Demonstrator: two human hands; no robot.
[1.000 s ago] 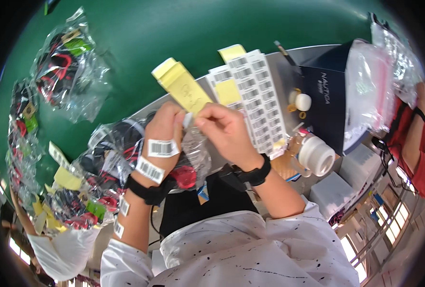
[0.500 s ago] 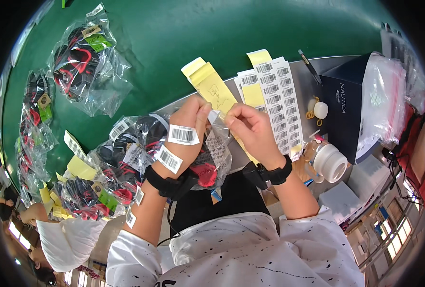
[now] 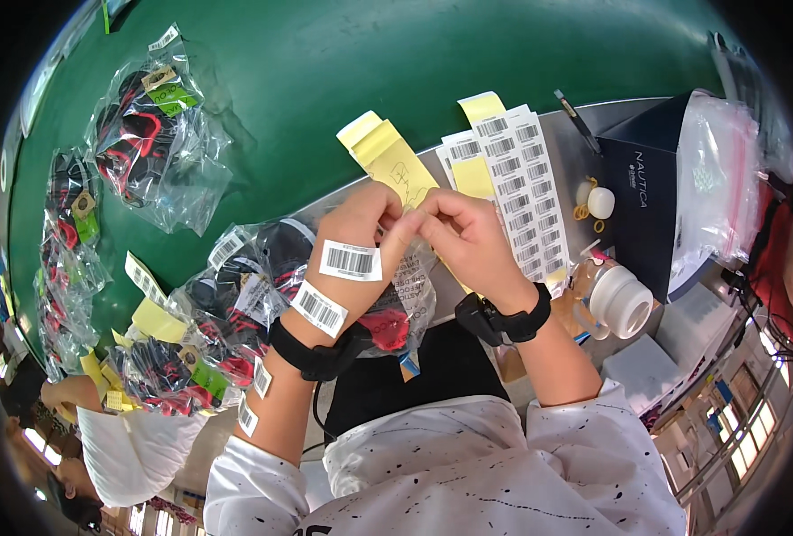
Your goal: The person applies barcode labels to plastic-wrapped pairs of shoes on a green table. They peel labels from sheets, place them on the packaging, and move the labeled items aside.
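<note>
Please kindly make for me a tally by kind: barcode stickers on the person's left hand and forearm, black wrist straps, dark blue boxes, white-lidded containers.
Barcode stickers on the left hand and forearm: 4
Black wrist straps: 2
Dark blue box: 1
White-lidded container: 1
Total: 8

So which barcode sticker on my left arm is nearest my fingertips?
The sticker on your left hand; the wrist sticker and two forearm stickers sit farther.
</note>
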